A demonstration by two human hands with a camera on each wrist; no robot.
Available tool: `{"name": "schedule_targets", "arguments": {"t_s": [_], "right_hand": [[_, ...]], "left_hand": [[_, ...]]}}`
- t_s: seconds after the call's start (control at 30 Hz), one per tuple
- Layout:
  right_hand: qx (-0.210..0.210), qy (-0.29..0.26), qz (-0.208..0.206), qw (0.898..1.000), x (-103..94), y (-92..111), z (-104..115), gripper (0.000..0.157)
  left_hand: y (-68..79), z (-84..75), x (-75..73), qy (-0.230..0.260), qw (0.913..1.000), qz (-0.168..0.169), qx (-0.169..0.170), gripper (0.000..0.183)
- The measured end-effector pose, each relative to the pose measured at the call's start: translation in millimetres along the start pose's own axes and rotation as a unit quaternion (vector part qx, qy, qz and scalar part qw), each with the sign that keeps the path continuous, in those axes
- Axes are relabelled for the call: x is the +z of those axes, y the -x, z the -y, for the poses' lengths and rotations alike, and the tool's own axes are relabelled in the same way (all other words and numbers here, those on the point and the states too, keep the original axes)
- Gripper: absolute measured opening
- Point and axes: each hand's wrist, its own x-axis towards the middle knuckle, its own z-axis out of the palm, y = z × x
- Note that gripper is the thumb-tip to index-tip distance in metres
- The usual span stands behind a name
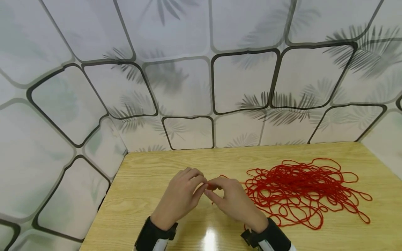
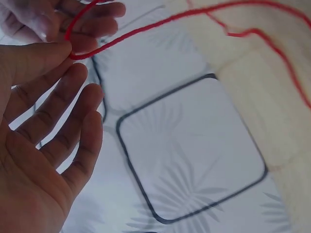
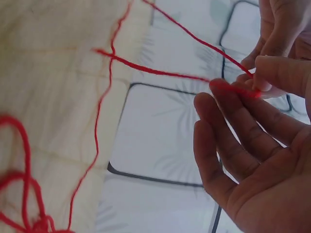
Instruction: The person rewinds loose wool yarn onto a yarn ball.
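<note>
My left hand (image 1: 180, 197) and right hand (image 1: 233, 201) meet fingertip to fingertip above the wooden table. Between thumb and index finger, the left hand pinches a bend of red yarn (image 2: 160, 22), its other fingers loosely spread. The right hand also pinches the yarn (image 3: 155, 72) between thumb and index finger; a short end sticks out past its fingers in the right wrist view. Another strand runs up from the pinch. A large tangled pile of red yarn (image 1: 298, 184) lies just right of the right hand.
The light wooden table (image 1: 150, 164) reaches back to a wall (image 1: 188, 87) patterned with dark-outlined blocks and grey leaves. A similar wall (image 1: 62, 181) borders the table's left side. Loose loops of the yarn spread toward the table's right edge.
</note>
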Motion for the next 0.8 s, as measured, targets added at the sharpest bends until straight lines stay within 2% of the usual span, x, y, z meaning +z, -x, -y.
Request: {"name": "schedule_targets", "arguments": {"t_s": [0.2, 0.37, 0.57, 0.7, 0.8], "right_hand": [[0.020, -0.086, -0.032, 0.996, -29.6, -3.7, 2.4, 0.018], [0.023, -0.161, -0.040, 0.986, -54.7, -3.9, 14.2, 0.019], [0.013, -0.232, -0.022, 0.972, -73.7, -6.6, 23.2, 0.021], [0.019, -0.268, 0.003, 0.963, -77.7, -7.3, 24.2, 0.025], [0.026, -0.274, 0.012, 0.961, -79.5, -6.4, 24.5, 0.025]], "left_hand": [[-33.4, -12.1, -7.7, 0.039, 0.9977, -0.055, 0.007, 0.008], [-49.1, -18.1, -12.2, 0.076, 0.9898, -0.119, -0.018, 0.009], [-59.7, -22.2, -11.1, 0.089, 0.9793, -0.171, -0.061, 0.012], [-60.3, -19.9, -6.5, 0.079, 0.9707, -0.202, -0.103, 0.014], [-58.6, -15.5, -2.9, 0.079, 0.9619, -0.225, -0.134, 0.015]]}}
